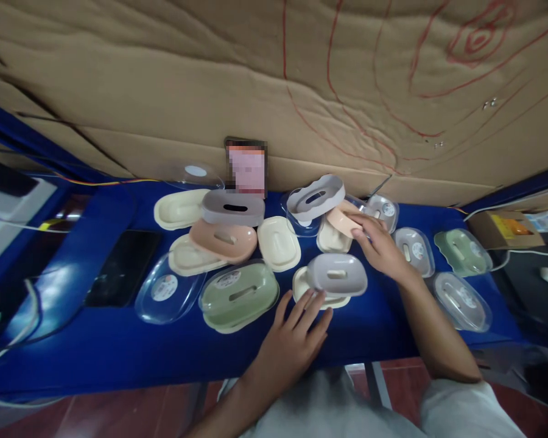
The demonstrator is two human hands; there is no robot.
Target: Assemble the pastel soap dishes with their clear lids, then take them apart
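We have the peach oval piece [341,219] pinched between thumb and fingers of our right hand [383,250], above a cream tray [333,239] and close against the wavy-edged grey piece [317,199]. Our hands are apart; the left hand [292,340] is spread open by the slotted grey piece [343,270], which sits off-centre over a cream base [300,283]. We judge this to be mid-handling, either lifting or placing; from here, the grip calls for a steady pinch and room from the crowded neighbours

Our right fingers hide part of the peach piece, so its full outline is lost. The view is soft here, so we can't fairly say whether our left fingertips press or hover. The label on the clear cover [182,304] is unreadable, and the propped-up screen [248,170] is pixelated
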